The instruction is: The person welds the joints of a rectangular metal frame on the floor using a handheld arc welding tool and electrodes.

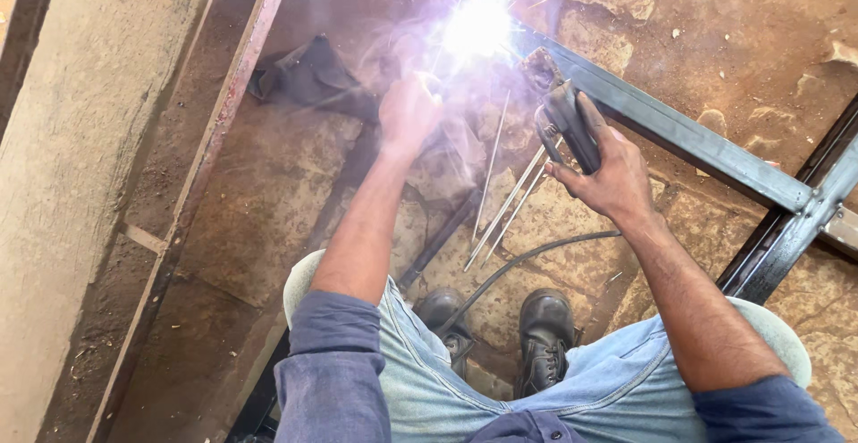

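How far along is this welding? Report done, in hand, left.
Done: the steel frame already looks joined at its right-hand corner. In hand: a bright arc burns at the frame's upper end; the right hand grips the electrode holder, the left hand is beside the arc. Left: spare rods lie unused.

Arc glare (476,25) washes out the weld point and the electrode tip. Left hand (409,112) half lost in smoke, grip unreadable. Steel frame (679,130) cut off at right edge. Left boot (444,311) partly hidden behind knee. Cable (527,260) end hidden between boots.
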